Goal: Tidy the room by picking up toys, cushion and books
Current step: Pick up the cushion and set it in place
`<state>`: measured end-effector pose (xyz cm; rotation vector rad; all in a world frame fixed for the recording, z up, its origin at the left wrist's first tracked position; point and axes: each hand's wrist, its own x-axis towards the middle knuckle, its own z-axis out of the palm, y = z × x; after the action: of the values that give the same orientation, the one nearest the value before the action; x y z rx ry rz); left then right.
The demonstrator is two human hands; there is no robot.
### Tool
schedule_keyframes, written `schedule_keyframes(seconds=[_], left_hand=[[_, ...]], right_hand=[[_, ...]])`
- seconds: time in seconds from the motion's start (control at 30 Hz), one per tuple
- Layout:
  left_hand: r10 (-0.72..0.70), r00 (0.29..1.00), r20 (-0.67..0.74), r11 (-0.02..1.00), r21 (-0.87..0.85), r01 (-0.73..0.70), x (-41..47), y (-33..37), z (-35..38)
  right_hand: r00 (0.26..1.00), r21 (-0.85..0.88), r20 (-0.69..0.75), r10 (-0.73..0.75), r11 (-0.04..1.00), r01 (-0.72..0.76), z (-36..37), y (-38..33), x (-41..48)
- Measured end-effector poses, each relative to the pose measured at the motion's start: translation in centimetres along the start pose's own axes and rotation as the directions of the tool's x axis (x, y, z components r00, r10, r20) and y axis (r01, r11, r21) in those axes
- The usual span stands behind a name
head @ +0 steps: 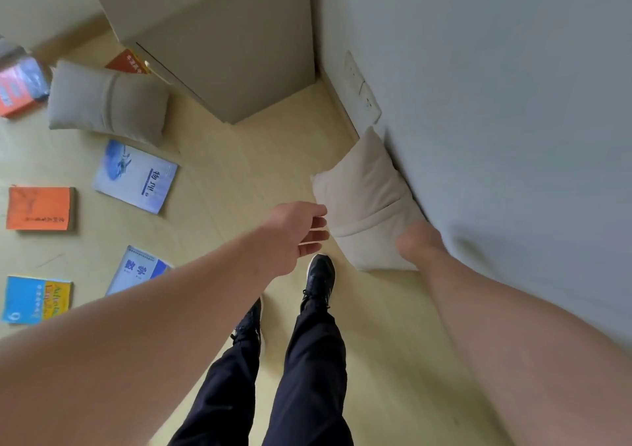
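A pale wood-look floor (239, 171) fills the middle and left of the frame. A plain beige cabinet (219, 35) stands at top centre, beside a grey-white wall (496, 69) on the right, which carries a white socket plate (363, 89) above a low skirting board (337, 103). The light is soft and even.

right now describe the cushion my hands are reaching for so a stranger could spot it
Start at the grey wall on the right, below the white sockets. The cream cushion rests against its foot, the right hand at its lower corner. Unlike it, the greyer cushion lies out by the cabinet among books.
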<state>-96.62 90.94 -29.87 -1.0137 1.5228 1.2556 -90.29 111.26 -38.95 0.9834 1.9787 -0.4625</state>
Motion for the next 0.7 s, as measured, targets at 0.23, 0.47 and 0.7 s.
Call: schedule_keyframes(seconds=[0.23,0.47,0.7], left_hand=[[-0.051,0.999,-0.007,0.996,-0.076,0.05,6.3,-1.4,0.9],[-0.103,0.994,-0.034,0.988,-0.119,0.098,8.2,-3.6,0.0],[-0.138,0.986,-0.088,0.982,-0.143,0.125,8.8,-5.4,-2.7]], right_hand=[[0.998,0.149,-0.058,-0.039,0.988,0.047,3.9,-1.2,8.3],[0.999,-0.028,-0.027,0.038,0.999,-0.039,8.2,-2.0,11.7],[0.99,-0.277,-0.02,-0.138,0.953,0.127,11.8,-2.3,10.2]])
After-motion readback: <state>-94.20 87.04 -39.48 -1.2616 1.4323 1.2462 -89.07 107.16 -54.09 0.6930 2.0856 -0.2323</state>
